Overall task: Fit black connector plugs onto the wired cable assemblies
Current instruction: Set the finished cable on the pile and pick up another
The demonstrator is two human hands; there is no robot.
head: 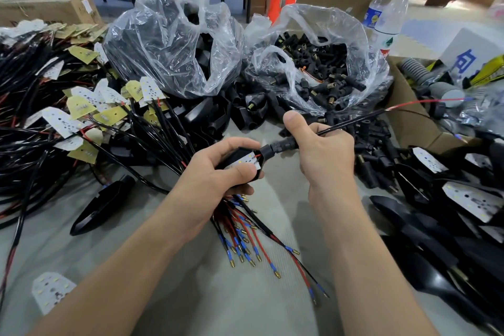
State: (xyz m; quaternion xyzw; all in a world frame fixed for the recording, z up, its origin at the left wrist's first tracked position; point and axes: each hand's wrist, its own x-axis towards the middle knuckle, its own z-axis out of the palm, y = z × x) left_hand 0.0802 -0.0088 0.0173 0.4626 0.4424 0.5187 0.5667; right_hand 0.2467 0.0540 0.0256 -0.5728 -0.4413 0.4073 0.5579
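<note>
1. Connector plug [278,148], black and stepped, is being held just above the grey counter [191,294], between the two hands. Its wide end is meeting the neck of a black lamp housing [235,155].
2. The fitting step itself is judged to be in hand. The plug is being run along a thin black cable [354,120] that is leading off toward the upper right, and it looks nearly seated.
3. The plug's narrow end and the cable are being clamped in the grip of the right hand [319,150], with the fingers curled fully round and the thumb standing up.
4. The housing, with a white LED board [245,162] inside, is being pinched in the grip of the left hand [215,172], the thumb lying across the board's near edge. A wire bundle [240,229] of red and black leads with brass bullet terminals is being gripped in the same fist and is hanging below it.
5. A straight, firm push along the cable is probably being called for next, with the housing braced. Care is being asked for the red lead showing at the neck.
6. Whether the plug is fully home cannot be told.
</note>
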